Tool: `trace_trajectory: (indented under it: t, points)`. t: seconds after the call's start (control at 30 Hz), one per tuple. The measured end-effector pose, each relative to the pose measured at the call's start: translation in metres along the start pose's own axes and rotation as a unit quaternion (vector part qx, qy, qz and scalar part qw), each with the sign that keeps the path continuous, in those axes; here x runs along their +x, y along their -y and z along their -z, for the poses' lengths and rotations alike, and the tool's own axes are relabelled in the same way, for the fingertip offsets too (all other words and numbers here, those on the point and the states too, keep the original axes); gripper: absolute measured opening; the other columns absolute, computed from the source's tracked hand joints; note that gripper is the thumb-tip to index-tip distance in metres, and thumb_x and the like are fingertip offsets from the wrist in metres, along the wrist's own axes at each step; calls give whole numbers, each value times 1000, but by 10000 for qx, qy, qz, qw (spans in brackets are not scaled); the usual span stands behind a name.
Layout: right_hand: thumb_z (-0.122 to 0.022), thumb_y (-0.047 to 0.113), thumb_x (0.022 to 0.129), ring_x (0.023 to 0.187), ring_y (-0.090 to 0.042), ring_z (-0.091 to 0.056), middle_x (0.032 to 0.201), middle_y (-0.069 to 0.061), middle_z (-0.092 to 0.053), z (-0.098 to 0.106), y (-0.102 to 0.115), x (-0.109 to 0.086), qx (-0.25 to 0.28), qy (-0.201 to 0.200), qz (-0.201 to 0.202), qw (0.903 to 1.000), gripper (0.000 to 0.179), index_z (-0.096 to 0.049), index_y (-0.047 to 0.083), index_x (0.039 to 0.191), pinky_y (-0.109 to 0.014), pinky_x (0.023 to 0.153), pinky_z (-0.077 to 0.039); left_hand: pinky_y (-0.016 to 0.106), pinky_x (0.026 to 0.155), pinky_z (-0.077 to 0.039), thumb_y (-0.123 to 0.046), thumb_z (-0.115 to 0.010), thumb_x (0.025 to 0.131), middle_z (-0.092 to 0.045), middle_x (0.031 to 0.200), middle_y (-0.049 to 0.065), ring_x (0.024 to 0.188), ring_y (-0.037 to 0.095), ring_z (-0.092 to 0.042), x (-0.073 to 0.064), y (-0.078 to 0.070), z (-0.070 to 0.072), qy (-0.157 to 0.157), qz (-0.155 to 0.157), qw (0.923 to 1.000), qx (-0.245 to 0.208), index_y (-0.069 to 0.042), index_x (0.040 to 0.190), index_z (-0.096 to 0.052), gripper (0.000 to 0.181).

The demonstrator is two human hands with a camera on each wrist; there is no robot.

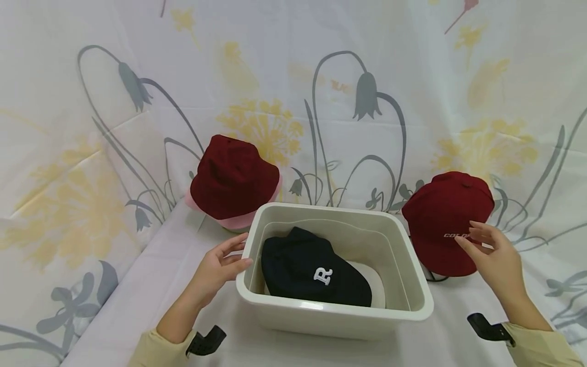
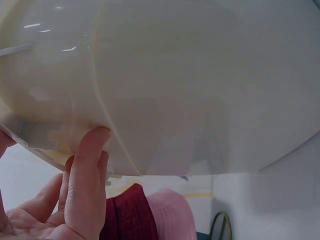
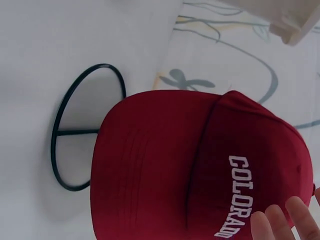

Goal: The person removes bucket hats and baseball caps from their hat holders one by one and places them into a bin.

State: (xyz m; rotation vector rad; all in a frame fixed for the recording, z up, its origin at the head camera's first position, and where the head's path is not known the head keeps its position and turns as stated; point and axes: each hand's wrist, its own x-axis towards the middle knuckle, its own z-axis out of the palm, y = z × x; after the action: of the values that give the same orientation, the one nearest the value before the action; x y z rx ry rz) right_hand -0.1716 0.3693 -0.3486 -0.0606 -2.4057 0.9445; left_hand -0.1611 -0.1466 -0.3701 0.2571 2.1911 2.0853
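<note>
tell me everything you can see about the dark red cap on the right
The cap looks like dark red fabric, with a curved brim showing stitched rows and white lettering beginning "COLORA" on the front of its crown. It appears to rest on a dark stand with a ring-shaped base, brim toward the person, right of the bin. The right hand is at its front; whether the fingers touch it is unclear.

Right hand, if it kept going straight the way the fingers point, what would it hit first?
Probably the dark red cap, near its white lettering: the right hand's fingertips overlap it in view, though the remaining gap is unclear.
</note>
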Motion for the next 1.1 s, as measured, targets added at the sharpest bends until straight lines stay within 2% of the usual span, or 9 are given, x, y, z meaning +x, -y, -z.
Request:
trace_trajectory:
  t: [0.13, 0.4, 0.6, 0.7, 0.83, 0.87, 0.97, 1.03, 1.1]
  points:
    - [-65, 25, 88, 91, 14, -40, 110, 9, -51, 0, -3, 4, 44, -117, -32, 9999, 52, -48, -3, 129, 0, 71, -35, 39, 75, -53, -12, -67, 85, -48, 126, 20, 105, 28, -57, -1, 1, -1, -25, -4, 10000, 37, -7, 138, -43, 58]
    - [-66, 23, 87, 86, 9, -39, 99, 6, -48, 2, -2, 18, 64, -420, -277, 9987, 53, -49, -7, 127, -2, 67, -34, 39, 74, -52, -12, -67, 85, -48, 126, 20, 107, 30, -56, -1, 0, -2, -53, -25, 10000, 51, -7, 138, -42, 58]
    - [-67, 23, 86, 84, 6, -38, 112, -11, -46, 4, -8, 31, -64, -319, -410, 9986, 56, -46, -8, 128, -6, 64, -33, 38, 73, -52, -11, -67, 85, -48, 126, 21, 107, 30, -56, -1, 1, -1, -9, -64, 10000, -4, -6, 138, -42, 58]
    - [-66, 26, 86, 87, -10, -44, 117, -21, -44, 6, -11, 36, -213, -105, -502, 9985, 60, -43, -9, 129, -12, 62, -33, 39, 73, -53, -11, -67, 85, -48, 126, 21, 107, 29, -56, -1, 2, -1, -14, -65, 10000, -37, -6, 138, -42, 58]
    - [-66, 29, 86, 99, -41, -46, 123, -30, -39, 6, -17, 37, -238, 174, -653, 9974, 66, -38, -12, 129, -13, 59, -33, 39, 74, -53, -11, -67, 85, -49, 125, 20, 107, 30, -56, 0, 2, -2, -29, -76, 10000, -7, -7, 138, -43, 58]
    - [-65, 30, 86, 98, -41, -47, 125, -32, -36, 6, -18, 37, -180, 246, -710, 9970, 66, -36, -12, 128, -11, 58, -34, 39, 74, -53, -11, -67, 85, -48, 125, 20, 107, 30, -56, 0, 2, -2, -23, -78, 10000, -1, -7, 138, -43, 58]
    - [-60, 25, 90, 84, -15, -57, 128, -35, -29, 4, -21, 37, 333, 432, -749, 9957, 56, -33, -14, 120, -9, 55, -42, 39, 73, -53, -12, -67, 85, -49, 125, 21, 107, 30, -56, 0, 1, -2, -16, -86, 10000, 9, -6, 138, -43, 59]
    - [-56, 20, 92, 75, 7, -50, 127, -35, -25, 1, -22, 37, 715, 531, -720, 9934, 45, -32, -13, 111, -11, 54, -47, 40, 73, -53, -12, -67, 85, -49, 125, 21, 106, 31, -56, 0, 1, -2, -21, -78, 10000, 7, -6, 138, -43, 59]
    - [-53, 18, 94, 72, 18, -43, 125, -33, -25, -1, -23, 38, 996, 609, -667, 9909, 37, -31, -11, 103, -14, 54, -49, 40, 73, -53, -12, -67, 85, -49, 125, 21, 106, 30, -56, 0, 1, -2, -41, -71, 10000, 2, -6, 138, -43, 59]
